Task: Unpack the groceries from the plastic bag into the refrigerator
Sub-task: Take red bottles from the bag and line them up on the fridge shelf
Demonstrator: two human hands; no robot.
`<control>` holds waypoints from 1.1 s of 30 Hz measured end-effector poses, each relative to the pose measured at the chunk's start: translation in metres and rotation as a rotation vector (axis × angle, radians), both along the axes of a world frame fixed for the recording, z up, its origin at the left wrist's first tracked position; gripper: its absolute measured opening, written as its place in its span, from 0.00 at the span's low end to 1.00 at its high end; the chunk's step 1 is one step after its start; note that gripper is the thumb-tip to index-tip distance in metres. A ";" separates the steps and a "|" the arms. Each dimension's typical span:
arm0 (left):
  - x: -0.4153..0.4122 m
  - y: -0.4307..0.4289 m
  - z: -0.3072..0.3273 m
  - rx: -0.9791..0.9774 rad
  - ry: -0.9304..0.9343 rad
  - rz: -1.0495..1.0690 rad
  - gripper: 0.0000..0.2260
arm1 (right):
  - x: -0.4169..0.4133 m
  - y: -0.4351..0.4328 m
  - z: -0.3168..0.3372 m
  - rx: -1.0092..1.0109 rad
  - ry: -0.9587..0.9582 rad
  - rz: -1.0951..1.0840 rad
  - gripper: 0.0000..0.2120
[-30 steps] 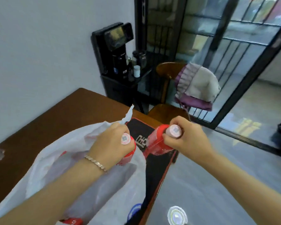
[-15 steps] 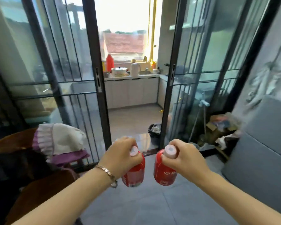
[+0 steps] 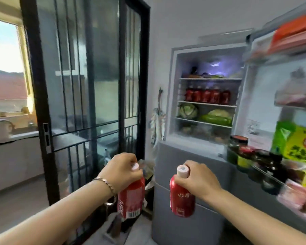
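Now the fingers of the left hand (image 3: 121, 169) are curled tight round the neck of a red-labelled plastic drink bottle with a pale cap (image 3: 131, 198). The right hand (image 3: 198, 177) grips a second red bottle of the same kind (image 3: 182, 200) the same way. Both hang upright, apart from each other. A second ago these bottles were just leaving the white plastic bag on the table. The view has since swung past the black-framed glass sliding door (image 3: 81, 85) to the tall grey refrigerator (image 3: 184, 156), whose upper door stands open. Both bottles are in front of the refrigerator, below its lit compartment. Inside it, a row of matching red bottles (image 3: 207, 95) fills one shelf, likely the place for these two.
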State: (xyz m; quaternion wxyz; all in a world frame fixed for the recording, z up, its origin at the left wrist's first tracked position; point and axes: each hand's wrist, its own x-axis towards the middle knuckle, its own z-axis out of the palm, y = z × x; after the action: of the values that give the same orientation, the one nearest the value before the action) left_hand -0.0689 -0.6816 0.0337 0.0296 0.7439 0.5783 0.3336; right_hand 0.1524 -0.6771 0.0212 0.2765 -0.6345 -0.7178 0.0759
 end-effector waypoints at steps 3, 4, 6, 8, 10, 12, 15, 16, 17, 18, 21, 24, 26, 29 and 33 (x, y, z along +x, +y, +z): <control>0.027 0.082 0.019 0.005 -0.052 -0.125 0.10 | 0.034 0.070 0.013 0.016 0.021 -0.101 0.12; 0.035 0.112 0.025 0.009 -0.062 -0.154 0.08 | 0.044 0.093 0.020 0.036 0.036 -0.132 0.11; 0.051 0.169 0.041 0.043 -0.035 -0.180 0.07 | 0.063 0.138 0.036 0.071 0.062 -0.200 0.10; 0.067 0.225 0.059 0.081 -0.028 -0.222 0.07 | 0.080 0.180 0.056 0.102 0.065 -0.272 0.10; 0.085 0.276 0.080 0.111 -0.034 -0.260 0.07 | 0.099 0.220 0.079 0.147 0.056 -0.326 0.11; 0.105 0.324 0.099 0.163 -0.057 -0.279 0.08 | 0.116 0.253 0.104 0.200 0.087 -0.353 0.11; 0.134 0.390 0.122 0.225 -0.100 -0.322 0.07 | 0.143 0.301 0.136 0.307 0.154 -0.414 0.14; 0.144 0.411 0.127 0.235 -0.098 -0.331 0.07 | 0.153 0.319 0.144 0.340 0.172 -0.448 0.15; 0.154 0.431 0.132 0.252 -0.092 -0.338 0.08 | 0.164 0.339 0.150 0.369 0.181 -0.488 0.15; 0.163 0.451 0.136 0.272 -0.090 -0.344 0.08 | 0.176 0.360 0.156 0.404 0.174 -0.525 0.16; 0.189 0.504 0.144 0.329 -0.101 -0.352 0.08 | 0.207 0.422 0.170 0.528 0.147 -0.594 0.15; 0.214 0.554 0.148 0.377 -0.136 -0.370 0.11 | 0.233 0.484 0.187 0.645 0.132 -0.623 0.13; 0.229 0.584 0.153 0.407 -0.169 -0.354 0.12 | 0.251 0.527 0.198 0.669 0.125 -0.640 0.14; 0.247 0.627 0.162 0.440 -0.243 -0.339 0.10 | 0.277 0.589 0.212 0.635 0.119 -0.682 0.17; 0.264 0.671 0.172 0.515 -0.355 -0.315 0.09 | 0.304 0.653 0.214 0.496 0.040 -0.793 0.17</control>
State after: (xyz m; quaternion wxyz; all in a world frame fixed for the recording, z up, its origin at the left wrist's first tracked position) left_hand 0.1954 -0.0106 0.2058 -0.0079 0.7373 0.3389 0.5843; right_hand 0.4567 -0.0240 0.2356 0.4413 -0.7731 -0.4108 -0.1971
